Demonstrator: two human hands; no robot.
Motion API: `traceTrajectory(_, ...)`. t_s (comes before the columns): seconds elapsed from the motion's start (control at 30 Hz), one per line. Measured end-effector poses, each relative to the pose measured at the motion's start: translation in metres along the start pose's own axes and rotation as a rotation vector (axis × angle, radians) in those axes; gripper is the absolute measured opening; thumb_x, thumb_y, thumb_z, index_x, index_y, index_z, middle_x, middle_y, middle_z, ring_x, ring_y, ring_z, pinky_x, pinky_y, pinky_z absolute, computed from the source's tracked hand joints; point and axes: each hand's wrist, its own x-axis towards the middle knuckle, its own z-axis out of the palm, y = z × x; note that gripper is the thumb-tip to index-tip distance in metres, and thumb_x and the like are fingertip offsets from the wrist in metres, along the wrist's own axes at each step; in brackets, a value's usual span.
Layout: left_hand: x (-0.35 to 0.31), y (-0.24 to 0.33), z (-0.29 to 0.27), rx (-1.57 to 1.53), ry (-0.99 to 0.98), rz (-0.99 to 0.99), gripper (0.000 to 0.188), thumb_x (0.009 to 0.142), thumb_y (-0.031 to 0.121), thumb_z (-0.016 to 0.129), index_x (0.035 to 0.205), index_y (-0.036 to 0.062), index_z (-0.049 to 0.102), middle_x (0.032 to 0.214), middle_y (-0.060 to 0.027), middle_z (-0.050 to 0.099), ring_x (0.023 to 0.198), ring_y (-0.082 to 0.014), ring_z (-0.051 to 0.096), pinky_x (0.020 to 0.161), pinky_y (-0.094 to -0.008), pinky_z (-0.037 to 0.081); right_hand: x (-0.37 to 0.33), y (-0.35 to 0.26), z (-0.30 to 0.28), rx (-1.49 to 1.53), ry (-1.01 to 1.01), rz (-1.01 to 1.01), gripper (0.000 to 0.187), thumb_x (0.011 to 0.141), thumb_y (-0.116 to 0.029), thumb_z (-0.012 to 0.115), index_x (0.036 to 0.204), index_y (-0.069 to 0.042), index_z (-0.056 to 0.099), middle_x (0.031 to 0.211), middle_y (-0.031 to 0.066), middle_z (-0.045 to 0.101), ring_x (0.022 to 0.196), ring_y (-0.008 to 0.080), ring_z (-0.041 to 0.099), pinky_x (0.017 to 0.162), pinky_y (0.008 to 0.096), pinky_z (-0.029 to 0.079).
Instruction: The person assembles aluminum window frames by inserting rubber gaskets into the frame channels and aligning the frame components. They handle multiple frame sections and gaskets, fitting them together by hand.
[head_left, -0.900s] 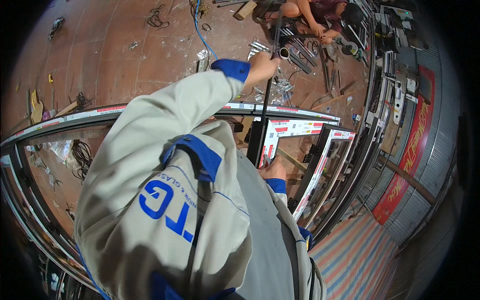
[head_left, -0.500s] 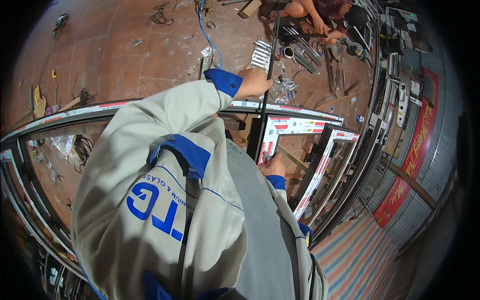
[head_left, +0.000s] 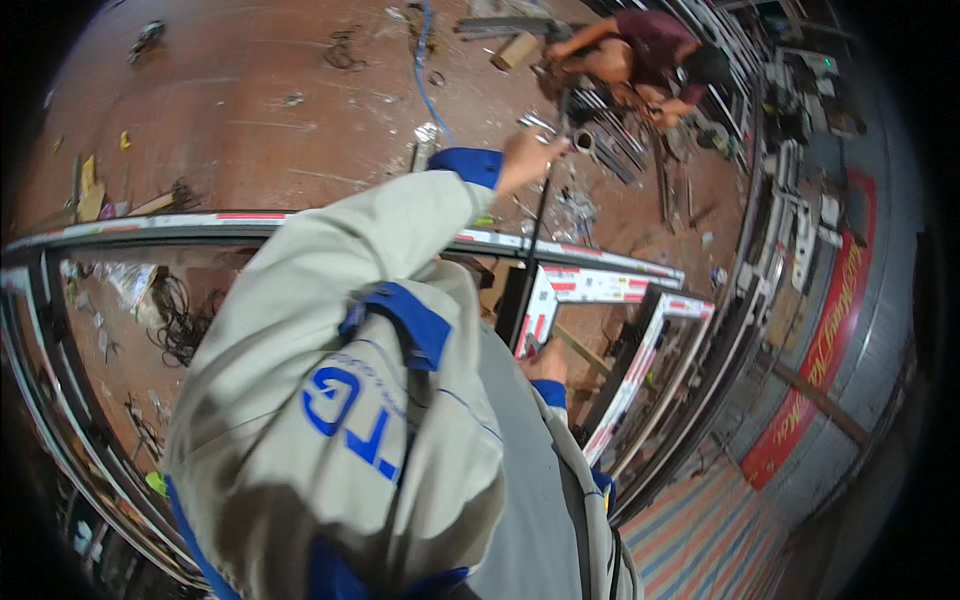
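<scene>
My left hand (head_left: 530,160) reaches far out over the floor, fingers closed round a long, thin dark strip (head_left: 541,215). From that hand the strip runs back toward me to a dark frame bar (head_left: 516,300). Beside this bar, low at the inner edge of a window frame (head_left: 600,285) covered in white and red film, is my right hand (head_left: 545,362). Its fingers are bent in against the frame, on a small greyish thing I cannot make out. Blur softens both hands.
A larger film-covered frame (head_left: 130,228) crosses in front of me and to the left. Ahead, a co-worker (head_left: 650,60) crouches among metal bars. A blue hose (head_left: 425,75), a wooden block (head_left: 516,50) and a cup (head_left: 583,141) are on the floor. Profiles (head_left: 790,230) line the right.
My left hand has moved slightly farther away and right; the strip is now more slanted. My right hand stays by the frame corner. The whole view has shifted a little.
</scene>
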Motion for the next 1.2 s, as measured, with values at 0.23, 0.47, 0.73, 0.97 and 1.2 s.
traceTrajectory(0.23, -0.026, -0.012, 0.024, 0.328, -0.059, -0.033, 0.039, 0.094, 0.045, 0.075, 0.094, 0.0067, 0.084, 0.087, -0.0218, 0.079, 0.088, -0.0427, 0.077, 0.09, -0.0513, 0.058, 0.003, -0.006, 0.0, 0.007, 0.047, -0.012, 0.102, 0.069, -0.055, 0.096, 0.136, 0.005, 0.048, 0.095, 0.0302, 0.077, 0.094, 0.0505, 0.077, 0.082, 0.056, 0.061)
traceTrajectory(0.47, -0.161, -0.011, -0.011, 0.743, -0.32, 0.185, 0.059, 0.092, 0.051, 0.078, 0.129, 0.0052, 0.077, 0.149, -0.0238, 0.06, 0.148, -0.0452, 0.043, 0.123, -0.0566, 0.037, -0.014, -0.021, -0.016, 0.019, 0.016, 0.007, 0.102, 0.059, -0.054, 0.101, 0.124, 0.009, 0.053, 0.093, 0.0293, 0.077, 0.09, 0.05, 0.078, 0.081, 0.0552, 0.062)
traceTrajectory(0.73, -0.1, -0.019, -0.019, 0.375, -0.126, 0.36, 0.059, 0.102, 0.024, 0.065, 0.154, -0.0011, 0.053, 0.145, -0.0312, 0.064, 0.134, -0.0485, 0.061, 0.115, -0.0534, 0.048, -0.018, -0.027, -0.022, 0.067, 0.045, -0.026, 0.1, 0.061, -0.047, 0.101, 0.128, 0.008, 0.052, 0.096, 0.0301, 0.077, 0.092, 0.0485, 0.078, 0.083, 0.0528, 0.063)
traceTrajectory(0.97, -0.112, -0.007, -0.02, 0.602, -0.483, 0.367, 0.05, 0.102, 0.025, 0.063, 0.148, 0.0065, 0.065, 0.14, -0.0246, 0.07, 0.136, -0.0454, 0.062, 0.114, -0.0583, 0.045, -0.016, -0.031, -0.023, 0.046, 0.027, 0.02, 0.094, 0.062, -0.043, 0.1, 0.124, 0.007, 0.051, 0.096, 0.0294, 0.078, 0.091, 0.048, 0.078, 0.082, 0.0513, 0.064)
traceTrajectory(1.2, -0.198, -0.041, -0.029, 0.45, -0.287, 0.553, 0.071, 0.09, 0.03, 0.08, 0.153, 0.0066, 0.057, 0.143, -0.0202, 0.068, 0.134, -0.0445, 0.063, 0.112, -0.0574, 0.046, -0.028, -0.042, -0.036, 0.03, 0.033, -0.009, 0.092, 0.061, -0.043, 0.1, 0.122, 0.006, 0.052, 0.095, 0.0267, 0.078, 0.089, 0.0451, 0.079, 0.082, 0.0507, 0.063)
